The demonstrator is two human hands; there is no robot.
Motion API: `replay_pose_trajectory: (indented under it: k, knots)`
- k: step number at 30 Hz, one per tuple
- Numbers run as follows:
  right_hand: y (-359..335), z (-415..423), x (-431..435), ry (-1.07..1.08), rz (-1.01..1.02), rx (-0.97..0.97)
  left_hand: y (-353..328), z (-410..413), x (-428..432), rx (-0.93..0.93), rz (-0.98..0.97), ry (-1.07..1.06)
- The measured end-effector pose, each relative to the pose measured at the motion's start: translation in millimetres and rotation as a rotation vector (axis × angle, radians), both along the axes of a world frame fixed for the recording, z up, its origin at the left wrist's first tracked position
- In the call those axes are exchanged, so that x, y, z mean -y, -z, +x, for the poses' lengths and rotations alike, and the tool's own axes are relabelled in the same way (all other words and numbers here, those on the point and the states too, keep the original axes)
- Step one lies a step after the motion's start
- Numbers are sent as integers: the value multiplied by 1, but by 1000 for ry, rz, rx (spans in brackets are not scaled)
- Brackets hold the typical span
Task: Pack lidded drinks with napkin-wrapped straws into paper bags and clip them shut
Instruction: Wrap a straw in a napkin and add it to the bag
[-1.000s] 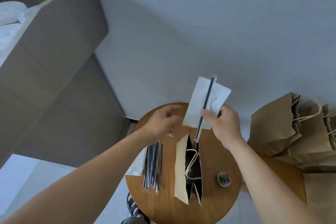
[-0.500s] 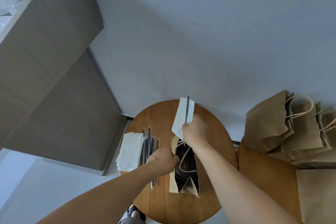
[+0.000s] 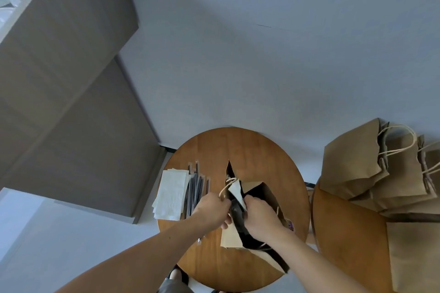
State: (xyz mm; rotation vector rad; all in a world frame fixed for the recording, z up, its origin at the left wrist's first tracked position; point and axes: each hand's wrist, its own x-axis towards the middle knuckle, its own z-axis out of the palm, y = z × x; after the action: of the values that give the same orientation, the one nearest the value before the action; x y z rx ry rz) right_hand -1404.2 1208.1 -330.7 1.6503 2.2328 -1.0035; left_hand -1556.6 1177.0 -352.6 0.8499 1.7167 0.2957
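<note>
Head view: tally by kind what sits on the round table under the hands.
Open paper bag: 1
Napkin in bag mouth: 1
Napkin stack: 1
Straw bundle: 1
Small tub, mostly hidden: 1
Total: 5

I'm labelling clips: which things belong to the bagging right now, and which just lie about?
In use: open paper bag, napkin bundle at its mouth, left hand, right hand.
Lying about: napkin stack, wrapped straws, spare paper bags, grey cabinet.
</note>
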Motion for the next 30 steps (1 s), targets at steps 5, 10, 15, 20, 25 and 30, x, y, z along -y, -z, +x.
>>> replay_pose_trajectory:
  k: [5, 10, 15, 20, 25, 30]
  knots:
    - [36, -13, -13, 27, -128, 197, -11, -6, 4, -47, 40, 30]
    - [77, -22, -26, 51, -210, 234, -18, -11, 12, -16, 6, 22]
    - [84, -29, -33, 128, -204, 262, -20, -19, 12, -49, 17, 12]
    - [72, -33, -22, 92, -59, 302, -16, -21, 10, -45, 16, 26]
    - [45, -43, -14, -124, 85, 434, -15, -22, 5, -62, 45, 26]
    - [-15, -37, -12, -435, 203, 489, -14, -21, 1, -42, 81, -21]
